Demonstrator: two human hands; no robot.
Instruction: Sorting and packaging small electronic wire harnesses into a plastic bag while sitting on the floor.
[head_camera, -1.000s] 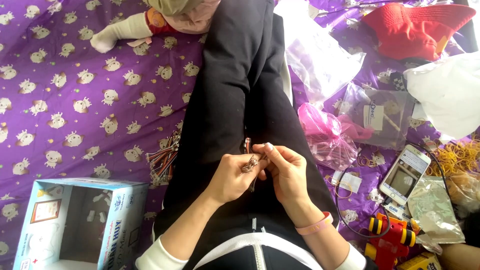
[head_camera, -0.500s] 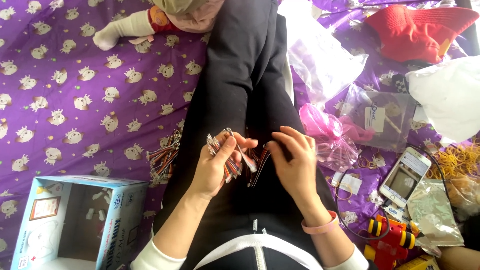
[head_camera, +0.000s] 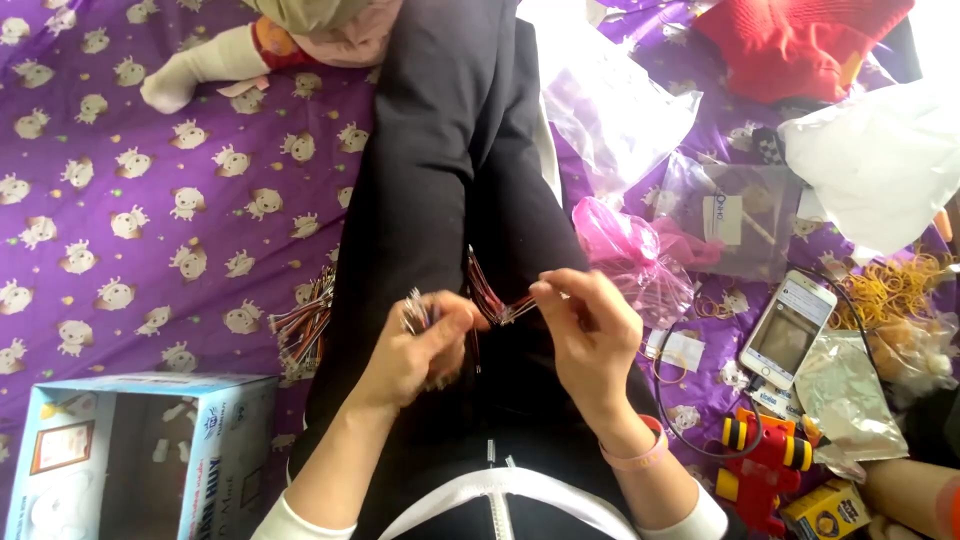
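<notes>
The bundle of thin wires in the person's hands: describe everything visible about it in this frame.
The bundle of thin wires is a cluster of short, slim leads, reddish and dark with pale metallic tips. It hangs over the black-clothed lap. The right hand pinches one end between fingertips, and the strands fan up and leftward from there. The left hand grips a separate tuft whose silvery ends stick up above the fingers. Whether the two clusters join is unclear; finer detail is blurred.

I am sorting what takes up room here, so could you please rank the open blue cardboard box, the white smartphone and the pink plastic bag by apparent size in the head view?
1. Open blue cardboard box, partly cut off by the frame.
2. Pink plastic bag.
3. White smartphone; it looks close to the bag in size, so their order is unsure.
</notes>
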